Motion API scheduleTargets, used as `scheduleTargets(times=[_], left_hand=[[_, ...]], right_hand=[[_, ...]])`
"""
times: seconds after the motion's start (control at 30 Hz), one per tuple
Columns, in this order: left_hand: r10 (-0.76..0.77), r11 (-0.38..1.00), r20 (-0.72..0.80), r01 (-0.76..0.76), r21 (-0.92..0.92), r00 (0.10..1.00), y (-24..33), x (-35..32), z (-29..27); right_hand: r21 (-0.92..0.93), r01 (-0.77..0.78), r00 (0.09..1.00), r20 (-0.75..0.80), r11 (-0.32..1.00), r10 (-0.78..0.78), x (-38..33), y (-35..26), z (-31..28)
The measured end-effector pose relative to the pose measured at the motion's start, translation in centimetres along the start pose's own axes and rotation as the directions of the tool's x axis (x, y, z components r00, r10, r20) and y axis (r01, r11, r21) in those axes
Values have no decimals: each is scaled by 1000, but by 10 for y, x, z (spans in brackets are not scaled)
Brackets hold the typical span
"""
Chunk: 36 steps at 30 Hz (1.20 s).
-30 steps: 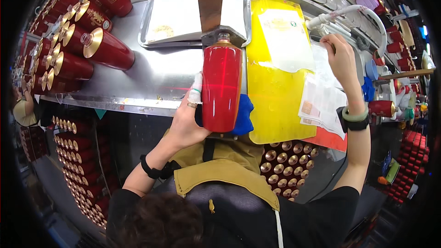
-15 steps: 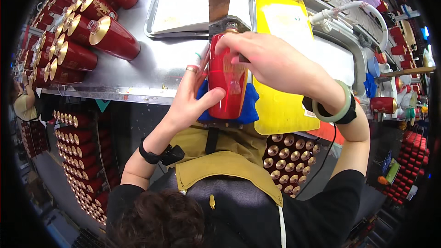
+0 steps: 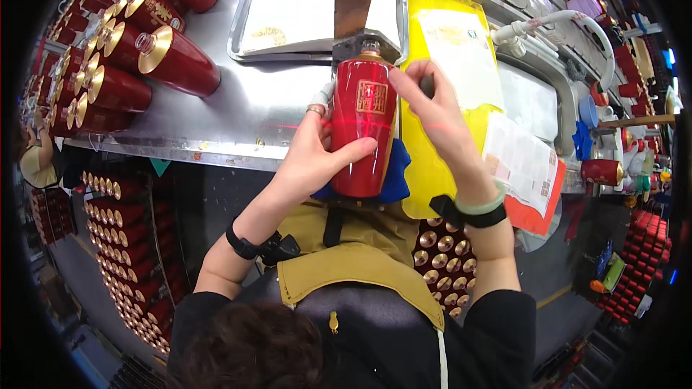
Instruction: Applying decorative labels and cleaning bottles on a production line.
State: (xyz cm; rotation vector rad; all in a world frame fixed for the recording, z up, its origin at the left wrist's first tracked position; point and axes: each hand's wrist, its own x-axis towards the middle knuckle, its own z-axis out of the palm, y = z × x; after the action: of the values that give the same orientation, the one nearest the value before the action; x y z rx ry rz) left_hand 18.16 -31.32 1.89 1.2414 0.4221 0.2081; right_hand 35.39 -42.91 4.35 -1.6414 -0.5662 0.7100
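A glossy red bottle (image 3: 360,155) with a gold square emblem (image 3: 371,96) on its upper face lies over a blue cloth (image 3: 397,173), its glass neck against a dark metal piece. My left hand (image 3: 311,150) is closed round its left side, the thumb across the front; one fingertip wears a white covering. My right hand (image 3: 436,109) is at the bottle's upper right edge, beside the emblem. Its thumb or forefinger tip touches the bottle and the other fingers are curled. A dark patch shows between them; whether it is a thing held or shadow is unclear.
Many red bottles with gold shoulders (image 3: 184,63) crowd the metal bench at left. White sheets lie in a metal tray (image 3: 288,57) behind the bottle. At right are a yellow board (image 3: 425,151), printed paper (image 3: 522,158) and a white faucet (image 3: 510,37). More bottles stand below the bench.
My right hand has drawn back from over the bottle to its right edge. The gold emblem now shows where my hand and a glossy patch were. My left hand keeps its hold.
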Motion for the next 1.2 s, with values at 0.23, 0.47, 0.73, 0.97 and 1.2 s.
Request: scheduleTargets(times=[0.23,0.47,0.73,0.97,1.2], left_hand=[[17,999,56,-15,-36,998,-1,-1,0],[4,999,61,-2,-33,998,3,-4,1],[3,999,24,-2,-43,1000,5,-5,2],[17,998,3,-17,-59,1000,3,-5,2],[18,994,-4,-19,-104,1000,2,-10,0]], right_hand=[[404,-135,987,-21,905,157,-15,29,22],[386,-152,984,-30,910,177,-18,19,23],[305,-94,989,-82,948,125,-22,26,28],[320,-69,986,-119,945,113,-22,26,32],[389,-131,983,-70,912,171,-28,24,28]])
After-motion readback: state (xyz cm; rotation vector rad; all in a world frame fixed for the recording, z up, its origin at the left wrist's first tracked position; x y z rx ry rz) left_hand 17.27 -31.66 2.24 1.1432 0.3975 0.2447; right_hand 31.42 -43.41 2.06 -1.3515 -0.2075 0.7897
